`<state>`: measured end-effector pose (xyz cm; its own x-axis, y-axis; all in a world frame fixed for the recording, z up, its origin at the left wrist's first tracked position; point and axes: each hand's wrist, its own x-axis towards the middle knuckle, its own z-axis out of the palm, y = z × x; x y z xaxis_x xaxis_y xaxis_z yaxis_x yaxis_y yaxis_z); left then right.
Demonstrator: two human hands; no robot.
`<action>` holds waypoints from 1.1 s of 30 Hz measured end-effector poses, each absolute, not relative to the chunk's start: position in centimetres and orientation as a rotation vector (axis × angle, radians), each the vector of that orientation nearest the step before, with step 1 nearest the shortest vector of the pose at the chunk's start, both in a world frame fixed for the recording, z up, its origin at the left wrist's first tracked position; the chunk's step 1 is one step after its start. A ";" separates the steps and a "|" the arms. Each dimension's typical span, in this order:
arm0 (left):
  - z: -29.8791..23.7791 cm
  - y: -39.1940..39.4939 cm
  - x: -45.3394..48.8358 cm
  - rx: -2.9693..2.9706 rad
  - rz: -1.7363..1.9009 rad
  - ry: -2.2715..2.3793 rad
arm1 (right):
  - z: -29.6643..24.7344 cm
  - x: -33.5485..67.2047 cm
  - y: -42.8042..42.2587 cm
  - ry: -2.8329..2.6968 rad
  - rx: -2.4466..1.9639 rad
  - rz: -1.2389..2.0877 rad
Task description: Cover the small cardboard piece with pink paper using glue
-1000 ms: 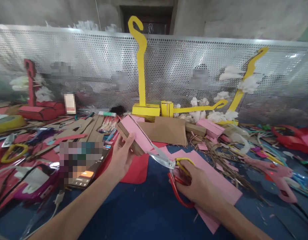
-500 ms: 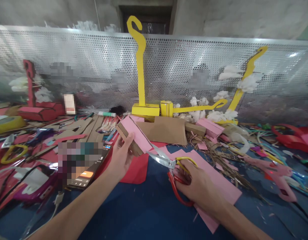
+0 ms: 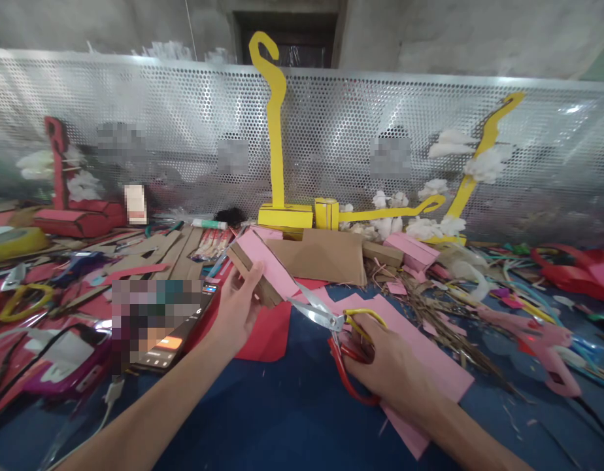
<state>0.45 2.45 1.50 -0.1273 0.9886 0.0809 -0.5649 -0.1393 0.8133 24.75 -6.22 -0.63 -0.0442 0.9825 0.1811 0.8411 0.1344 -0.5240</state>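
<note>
Fingers of the right hand (image 3: 395, 363) are curled closed around the yellow and red handles of a pair of scissors (image 3: 334, 322), whose blades stand parted ahead of them. Those of the left hand (image 3: 238, 306) are bent in a firm pinch on a pink-faced cardboard box (image 3: 270, 265), thumb on the pink side, the rest partly hidden behind. The blade tips meet the box's lower end, to the right of the left fingers; whether they bite into it, I cannot tell.

Beneath the right fingers and reaching out past them lies pink paper (image 3: 424, 347), on a blue tabletop (image 3: 282, 409). Red paper (image 3: 267, 333) lies below and to the right of the left fingers, and a lit phone (image 3: 189, 330) just to their left. Well to the right of the right fingers are dry brown strands (image 3: 459, 343), then a pink glue gun (image 3: 532, 330).

Beyond both hands' fingers rests a flat brown cardboard piece (image 3: 326, 258). Behind it a tall yellow hook (image 3: 276, 144) stands upright on a block, and farthest from the fingers rise a perforated metal panel (image 3: 184, 124) and a grey wall (image 3: 444, 39).
</note>
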 end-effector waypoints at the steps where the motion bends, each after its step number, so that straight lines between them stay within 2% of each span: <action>1: 1.5 2.4 0.5 0.776 1.595 0.751 | -0.6 24.8 -6.2 -1.927 -1.751 0.381; 22: 1.4 2.2 0.5 0.909 1.573 0.721 | -1.0 24.9 -6.1 -1.937 -1.611 0.466; 33: 1.4 2.3 0.6 0.828 1.563 0.700 | -0.8 25.1 -6.0 -1.930 -1.653 0.382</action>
<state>0.64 2.26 1.40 -0.0746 0.9892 0.1264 -0.5642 -0.1464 0.8126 25.06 -6.05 -0.79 -0.0790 0.9698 0.2306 0.8091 0.1975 -0.5535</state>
